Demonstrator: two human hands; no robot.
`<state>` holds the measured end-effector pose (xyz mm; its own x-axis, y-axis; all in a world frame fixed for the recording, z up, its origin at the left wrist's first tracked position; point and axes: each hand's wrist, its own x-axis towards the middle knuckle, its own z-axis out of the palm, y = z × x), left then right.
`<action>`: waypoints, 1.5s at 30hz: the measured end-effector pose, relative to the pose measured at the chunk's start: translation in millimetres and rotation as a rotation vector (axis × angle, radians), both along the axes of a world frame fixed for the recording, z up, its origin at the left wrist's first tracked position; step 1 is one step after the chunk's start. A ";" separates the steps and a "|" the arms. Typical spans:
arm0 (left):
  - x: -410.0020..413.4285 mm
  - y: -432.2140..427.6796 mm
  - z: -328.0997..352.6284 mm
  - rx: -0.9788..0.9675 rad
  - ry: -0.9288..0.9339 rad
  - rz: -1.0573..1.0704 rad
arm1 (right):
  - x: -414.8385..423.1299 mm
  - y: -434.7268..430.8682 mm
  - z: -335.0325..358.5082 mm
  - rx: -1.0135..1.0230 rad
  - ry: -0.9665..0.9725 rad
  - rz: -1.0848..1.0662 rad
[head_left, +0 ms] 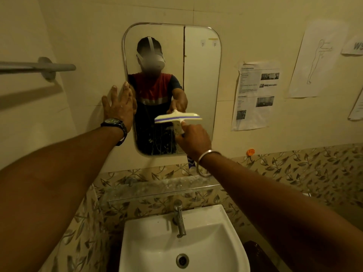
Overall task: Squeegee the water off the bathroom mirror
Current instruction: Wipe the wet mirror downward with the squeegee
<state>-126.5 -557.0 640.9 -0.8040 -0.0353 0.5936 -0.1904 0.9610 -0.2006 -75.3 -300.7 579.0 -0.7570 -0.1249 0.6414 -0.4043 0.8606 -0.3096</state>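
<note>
The squeegee I'm holding is cream-white with a purple-blue stripe along its blade, and my watch is black with a dark dial. The upper wall is plain cream, while the lower wall tiles carry a grey-green leaf-and-vine pattern on beige, with a small orange hook just above them. The sink is white, its tap silver, and in the mirror my shirt shows red over navy with a pale grey band between.

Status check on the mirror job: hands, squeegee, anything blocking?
Right hand grips squeegee, blade across the lower mirror. Left hand flat on the wall at the mirror's left edge. Water streaks remain below the blade. Nothing blocking.
</note>
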 end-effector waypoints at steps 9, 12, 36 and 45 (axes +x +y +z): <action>-0.9 -1.4 -0.5 -0.006 0.003 0.003 | 2.8 -20.3 17.8 0.030 -0.027 0.014; -0.9 -0.4 0.4 0.001 -0.003 -0.004 | 8.4 -20.1 5.9 0.070 -0.109 0.017; -0.5 -1.4 -0.7 0.029 0.022 -0.016 | 10.1 -80.3 44.3 0.284 0.029 0.036; -3.3 -4.0 -0.2 0.044 0.020 -0.044 | 21.3 -88.7 33.6 0.359 0.012 0.061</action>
<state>-129.7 -561.0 640.7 -0.7933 -0.0268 0.6083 -0.1512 0.9764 -0.1542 -53.9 -389.4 612.7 -0.7338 -0.3887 0.5572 -0.4601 0.8878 0.0133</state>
